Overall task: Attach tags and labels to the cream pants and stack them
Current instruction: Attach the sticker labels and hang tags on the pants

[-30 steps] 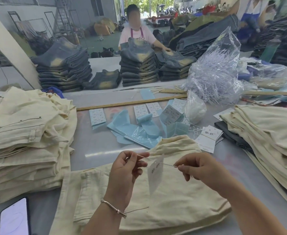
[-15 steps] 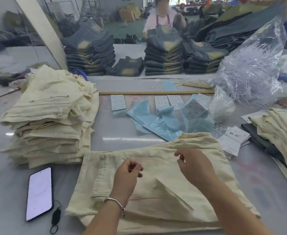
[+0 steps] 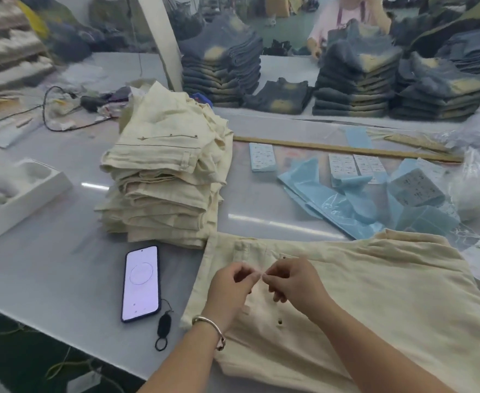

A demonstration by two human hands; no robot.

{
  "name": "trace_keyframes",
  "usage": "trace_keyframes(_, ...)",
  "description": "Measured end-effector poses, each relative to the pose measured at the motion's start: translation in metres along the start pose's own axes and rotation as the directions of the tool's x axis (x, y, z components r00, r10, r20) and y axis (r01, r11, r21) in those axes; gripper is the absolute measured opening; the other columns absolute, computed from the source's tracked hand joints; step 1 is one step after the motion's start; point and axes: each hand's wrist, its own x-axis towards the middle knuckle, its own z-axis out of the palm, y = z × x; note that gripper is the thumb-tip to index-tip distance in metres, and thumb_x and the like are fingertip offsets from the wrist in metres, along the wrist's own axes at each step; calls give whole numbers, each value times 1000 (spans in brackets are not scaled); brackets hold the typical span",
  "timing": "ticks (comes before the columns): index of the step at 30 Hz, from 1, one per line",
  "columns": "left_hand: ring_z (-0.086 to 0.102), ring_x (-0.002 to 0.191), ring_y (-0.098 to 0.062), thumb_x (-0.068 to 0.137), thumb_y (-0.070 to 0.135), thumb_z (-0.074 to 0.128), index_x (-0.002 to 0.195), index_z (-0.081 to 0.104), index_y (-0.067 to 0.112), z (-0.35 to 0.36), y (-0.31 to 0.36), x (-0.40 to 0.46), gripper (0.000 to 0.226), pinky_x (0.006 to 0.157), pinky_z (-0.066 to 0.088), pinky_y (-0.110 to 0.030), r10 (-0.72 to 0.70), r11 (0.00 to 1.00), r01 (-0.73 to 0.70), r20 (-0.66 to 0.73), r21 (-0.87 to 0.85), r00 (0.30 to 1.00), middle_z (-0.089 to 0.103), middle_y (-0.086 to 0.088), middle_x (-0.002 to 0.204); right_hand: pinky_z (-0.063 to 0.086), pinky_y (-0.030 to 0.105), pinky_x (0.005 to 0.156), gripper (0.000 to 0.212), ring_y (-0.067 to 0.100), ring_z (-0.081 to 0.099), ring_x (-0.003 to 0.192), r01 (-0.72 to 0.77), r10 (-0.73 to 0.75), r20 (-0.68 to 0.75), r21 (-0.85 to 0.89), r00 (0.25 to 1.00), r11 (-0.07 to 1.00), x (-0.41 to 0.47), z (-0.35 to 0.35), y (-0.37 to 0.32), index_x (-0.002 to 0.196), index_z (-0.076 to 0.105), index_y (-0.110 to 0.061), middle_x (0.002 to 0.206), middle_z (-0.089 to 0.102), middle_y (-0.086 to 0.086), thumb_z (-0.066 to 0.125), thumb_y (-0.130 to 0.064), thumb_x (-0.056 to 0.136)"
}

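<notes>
A folded pair of cream pants (image 3: 375,293) lies flat on the table in front of me. Over its waistband area my left hand (image 3: 230,290) and my right hand (image 3: 292,282) meet fingertip to fingertip, both pinching a thin tag string between them. The string is too fine and blurred to trace. A tall stack of folded cream pants (image 3: 168,177) stands to the left, behind the phone. Sheets of small labels (image 3: 355,165) and blue plastic wrappers (image 3: 338,202) lie further back on the table.
A lit phone (image 3: 140,283) with a black strap lies left of the pants near the table edge. A white foam tray (image 3: 20,194) sits far left. A wooden ruler (image 3: 346,150) and stacks of dark jeans (image 3: 352,80) are behind; another person works there.
The view has swung left and down. The hang tag, held up between my hands a second ago, is out of sight, and my hands have come together low over the pants' waistband.
</notes>
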Motion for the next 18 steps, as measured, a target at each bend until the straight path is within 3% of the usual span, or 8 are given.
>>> trace_keyframes(3, 62, 60, -4, 87, 9, 67, 76, 70, 21, -18, -16, 6, 16, 58, 48, -14, -58, 998, 59, -30, 14, 998, 68, 8, 69, 45, 24, 50, 18, 9, 54, 44, 26, -26, 1, -80, 1000, 996, 6, 13, 9, 70, 72, -20, 53, 60, -2, 70, -14, 87)
trace_keyframes(6, 66, 73, -3, 86, 0, 63, 80, 70, 24, -34, -30, 3, 26, 66, 49, -12, -71, 994, 70, 16, 80, 997, 70, 10, 78, 46, 26, 51, 13, 7, 52, 46, 48, -37, 54, -211, 998, 976, 7, 27, 16, 80, 75, -18, 60, 59, -7, 66, -19, 90)
trace_keyframes(8, 64, 82, 2, 82, 5, 66, 82, 71, 31, -43, -37, -4, 26, 71, 46, -8, -49, 981, 32, 88, 192, 995, 70, 14, 86, 49, 28, 54, 11, 8, 54, 49, 48, -29, 81, -248, 996, 968, 7, 35, 19, 85, 77, -16, 63, 63, -6, 67, -17, 90)
trace_keyframes(11, 62, 89, -3, 70, 17, 69, 92, 71, 32, -50, -44, -15, 27, 75, 44, -11, -46, 956, -26, 236, 292, 971, 60, 14, 100, 44, 14, 52, 11, -1, 53, 45, 55, -27, 114, -249, 993, 967, 7, 43, 20, 90, 79, -15, 61, 64, -14, 72, -10, 84)
trace_keyframes(15, 53, 80, -2, 77, 12, 72, 91, 70, 28, -49, -46, -14, 22, 74, 39, -5, 31, 898, -114, 196, 425, 980, 53, 11, 94, 46, 16, 58, 13, -4, 53, 48, 82, -47, 131, -275, 990, 958, 9, 47, 19, 87, 79, -15, 77, 74, -1, 73, -7, 79)
trace_keyframes(18, 48, 74, 1, 79, 19, 74, 88, 67, 31, -49, -42, -11, 17, 71, 38, -5, 29, 858, -146, 237, 492, 971, 50, 13, 90, 42, 11, 61, 11, -8, 55, 58, 124, -73, 160, -338, 984, 933, 9, 48, 19, 87, 79, -18, 78, 73, -6, 73, -13, 80)
